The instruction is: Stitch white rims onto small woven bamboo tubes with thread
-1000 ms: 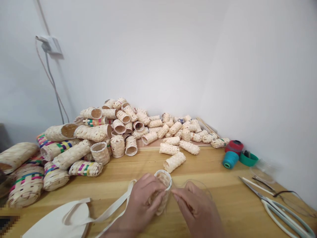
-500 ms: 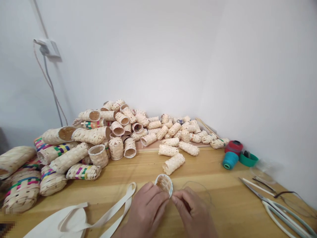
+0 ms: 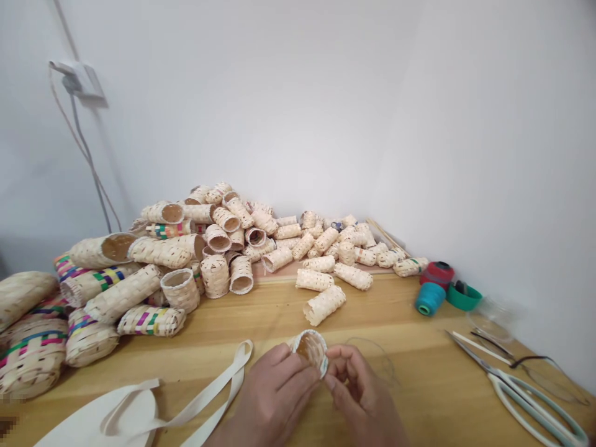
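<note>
A small woven basket [image 3: 315, 349] of pale strips lies tilted between my hands, its open mouth facing up. White and bluish wrapping shows along its rim. My left hand [image 3: 279, 388] is closed around the basket's near left side. At the rim's right edge, the thumb and fingers of my right hand [image 3: 356, 385] are bent together, touching it or very close; whatever they pinch is too small to make out. A thin dark thread [image 3: 384, 360] loops on the table just behind my right hand.
Many woven baskets [image 3: 214, 273] are heaped at the back and left. A roll of white flat tape [image 3: 116, 413] trails a loop near my left hand. Scissors [image 3: 516, 391], glasses [image 3: 549, 375], a blue thread spool [image 3: 429, 299], a red spool [image 3: 436, 275] and a green ring-shaped item [image 3: 464, 298] lie right.
The basket has turned slightly, with its mouth showing more. My right hand's fingers have shifted up along the rim and loosened a little. The whole view has moved slightly.
</note>
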The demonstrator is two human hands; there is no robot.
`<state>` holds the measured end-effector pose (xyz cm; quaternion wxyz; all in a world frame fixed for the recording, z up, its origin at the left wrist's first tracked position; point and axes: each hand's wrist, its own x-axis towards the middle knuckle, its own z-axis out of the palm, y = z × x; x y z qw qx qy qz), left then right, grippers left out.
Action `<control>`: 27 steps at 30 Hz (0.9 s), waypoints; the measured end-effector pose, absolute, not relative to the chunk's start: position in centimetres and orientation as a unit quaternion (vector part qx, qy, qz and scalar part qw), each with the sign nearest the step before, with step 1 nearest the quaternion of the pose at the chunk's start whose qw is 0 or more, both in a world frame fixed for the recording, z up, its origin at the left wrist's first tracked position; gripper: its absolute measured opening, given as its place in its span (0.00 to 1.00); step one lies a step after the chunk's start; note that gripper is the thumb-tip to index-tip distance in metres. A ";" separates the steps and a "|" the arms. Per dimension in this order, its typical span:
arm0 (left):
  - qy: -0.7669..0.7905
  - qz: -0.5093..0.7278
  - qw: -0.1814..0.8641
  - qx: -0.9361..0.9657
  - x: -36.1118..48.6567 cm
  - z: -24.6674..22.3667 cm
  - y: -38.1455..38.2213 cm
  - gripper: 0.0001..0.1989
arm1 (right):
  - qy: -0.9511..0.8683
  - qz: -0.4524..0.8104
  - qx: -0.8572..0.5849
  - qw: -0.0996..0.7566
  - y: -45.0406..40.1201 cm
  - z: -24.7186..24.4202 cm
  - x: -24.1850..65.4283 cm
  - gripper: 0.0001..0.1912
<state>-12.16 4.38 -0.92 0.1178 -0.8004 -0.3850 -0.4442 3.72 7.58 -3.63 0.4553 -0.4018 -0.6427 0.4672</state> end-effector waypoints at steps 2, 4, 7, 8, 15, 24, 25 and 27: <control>-0.393 -0.437 0.119 -0.800 -12.4 -1.2 4.4 0.09 | -0.647 0.456 -0.412 0.451 7.5 -3.9 4.0 0.13; -0.403 -0.430 0.119 -0.799 -12.6 -1.6 4.3 0.08 | -0.658 0.440 -0.424 0.441 7.5 -4.3 4.4 0.12; -0.399 -0.435 0.113 -0.799 -12.8 -2.1 4.3 0.07 | -0.686 0.412 -0.416 0.431 7.4 -4.7 4.9 0.13; -0.397 -0.439 0.109 -0.799 -12.8 -2.2 4.3 0.07 | -0.697 0.402 -0.407 0.432 7.4 -4.8 5.0 0.14; -0.412 -0.455 0.109 -0.782 -12.9 -2.4 4.6 0.07 | -0.735 0.347 -0.376 0.444 7.6 -5.7 5.1 0.17; -0.417 -0.464 0.104 -0.775 -13.0 -2.3 4.8 0.07 | -0.744 0.363 -0.364 0.426 8.0 -6.3 5.1 0.17; -0.418 -0.463 0.102 -0.775 -13.0 -2.2 4.7 0.07 | -0.743 0.364 -0.364 0.429 8.0 -6.3 5.0 0.16; -0.420 -0.462 0.101 -0.775 -12.9 -2.2 4.6 0.06 | -0.737 0.364 -0.366 0.437 7.9 -6.2 4.8 0.16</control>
